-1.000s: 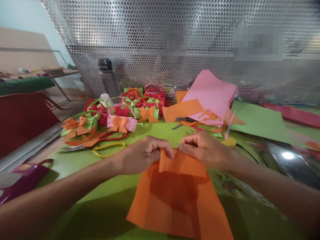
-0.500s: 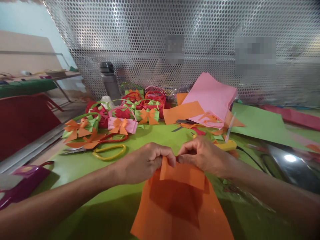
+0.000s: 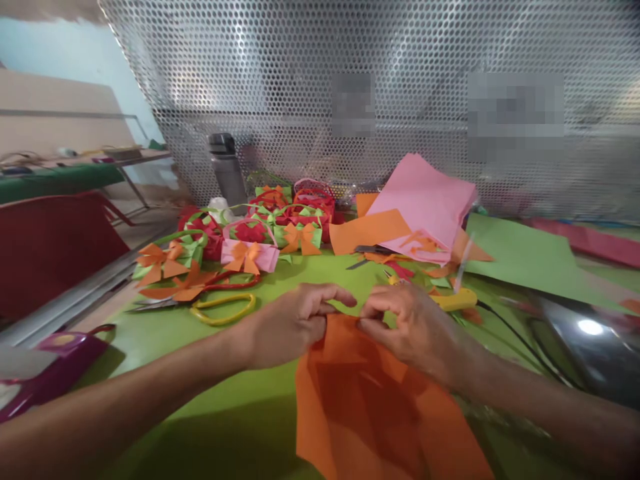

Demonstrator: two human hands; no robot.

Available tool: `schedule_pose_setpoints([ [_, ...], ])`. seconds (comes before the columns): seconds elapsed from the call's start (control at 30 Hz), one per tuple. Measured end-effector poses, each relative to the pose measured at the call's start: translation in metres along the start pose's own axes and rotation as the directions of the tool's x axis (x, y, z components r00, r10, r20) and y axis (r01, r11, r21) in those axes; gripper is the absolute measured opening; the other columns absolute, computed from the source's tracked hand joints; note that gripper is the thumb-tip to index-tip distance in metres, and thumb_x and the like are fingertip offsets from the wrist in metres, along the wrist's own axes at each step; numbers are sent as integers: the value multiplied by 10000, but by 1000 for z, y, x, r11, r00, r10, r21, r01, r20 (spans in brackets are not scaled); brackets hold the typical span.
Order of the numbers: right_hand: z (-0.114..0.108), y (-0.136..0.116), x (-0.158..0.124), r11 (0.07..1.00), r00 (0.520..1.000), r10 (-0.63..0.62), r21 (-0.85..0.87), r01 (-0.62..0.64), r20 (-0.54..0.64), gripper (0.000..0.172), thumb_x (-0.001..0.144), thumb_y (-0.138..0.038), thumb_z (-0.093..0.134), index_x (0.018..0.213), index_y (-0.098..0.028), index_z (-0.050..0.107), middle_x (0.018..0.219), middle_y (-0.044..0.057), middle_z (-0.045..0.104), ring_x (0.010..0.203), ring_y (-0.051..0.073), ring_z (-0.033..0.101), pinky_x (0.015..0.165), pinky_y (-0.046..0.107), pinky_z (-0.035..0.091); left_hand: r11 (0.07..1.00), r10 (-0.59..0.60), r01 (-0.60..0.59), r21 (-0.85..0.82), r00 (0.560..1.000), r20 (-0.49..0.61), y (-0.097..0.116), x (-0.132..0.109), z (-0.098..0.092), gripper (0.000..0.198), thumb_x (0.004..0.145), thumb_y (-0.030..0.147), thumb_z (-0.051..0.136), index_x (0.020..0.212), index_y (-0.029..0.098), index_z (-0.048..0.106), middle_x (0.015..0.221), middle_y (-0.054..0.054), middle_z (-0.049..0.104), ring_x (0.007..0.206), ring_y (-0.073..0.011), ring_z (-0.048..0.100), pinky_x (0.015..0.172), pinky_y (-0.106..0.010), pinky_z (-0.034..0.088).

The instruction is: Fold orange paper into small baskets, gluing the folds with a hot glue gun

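Observation:
An orange sheet (image 3: 365, 400), paper or felt, spreads toward me over the green tabletop, its surface creased and shaded. My left hand (image 3: 295, 325) pinches its top left corner between thumb and curled fingers, with the index finger raised above the edge. At the top right, my right hand (image 3: 410, 327) grips the same edge between thumb and fingers. A short stretch of the top edge shows between the two hands. Just beyond my right hand lies a yellow-handled tool (image 3: 455, 300) with a black cord, probably a soldering iron or glue tool.
Scissors (image 3: 223, 310) with yellow and red handles lie left. Small bow-trimmed bags (image 3: 250, 255) crowd the back left beside a grey bottle (image 3: 227, 177). Pink sheets (image 3: 420, 200), a green sheet (image 3: 525, 250) and a phone-like dark slab (image 3: 580, 340) lie right. A purple device (image 3: 60, 367) sits far left.
The short flap folded over the top of the orange sheet no longer shows. The sheet's lower part has swung right. My left index finger has lifted, and the hands are slightly farther apart.

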State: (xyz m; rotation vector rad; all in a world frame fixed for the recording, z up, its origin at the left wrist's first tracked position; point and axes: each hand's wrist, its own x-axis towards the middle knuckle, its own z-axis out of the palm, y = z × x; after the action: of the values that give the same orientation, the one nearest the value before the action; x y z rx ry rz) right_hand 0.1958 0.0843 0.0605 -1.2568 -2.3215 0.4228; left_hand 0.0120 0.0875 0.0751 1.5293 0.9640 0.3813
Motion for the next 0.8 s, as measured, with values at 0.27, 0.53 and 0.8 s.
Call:
schedule_pose_setpoints([
  [0.27,10,9,-4,987,996,-91,-133,88,-17,216,738,-86,511,532,-153,512,555,-30,455,549,84,412,552,245,265,988,-9,46,-149,971,239,3,0,-7,342,697,103,436,997,130,598,886,-38,641,861,-187,588,775,-285,430],
  [0.53,15,7,-7,986,990,-136,-105,131,-35,218,734,-62,491,538,-155,510,582,-29,426,554,82,382,534,245,243,916,47,-43,399,999,1,-7,2,-5,301,847,289,408,741,115,630,548,57,284,505,-75,245,453,-207,201],
  [0.8,13,4,-7,980,985,-174,-101,171,-14,269,750,-51,485,500,-149,467,554,-40,367,521,79,321,504,253,207,883,67,-26,468,995,-70,-12,2,2,268,834,241,417,646,129,571,549,51,283,501,-73,242,436,-205,197],
])
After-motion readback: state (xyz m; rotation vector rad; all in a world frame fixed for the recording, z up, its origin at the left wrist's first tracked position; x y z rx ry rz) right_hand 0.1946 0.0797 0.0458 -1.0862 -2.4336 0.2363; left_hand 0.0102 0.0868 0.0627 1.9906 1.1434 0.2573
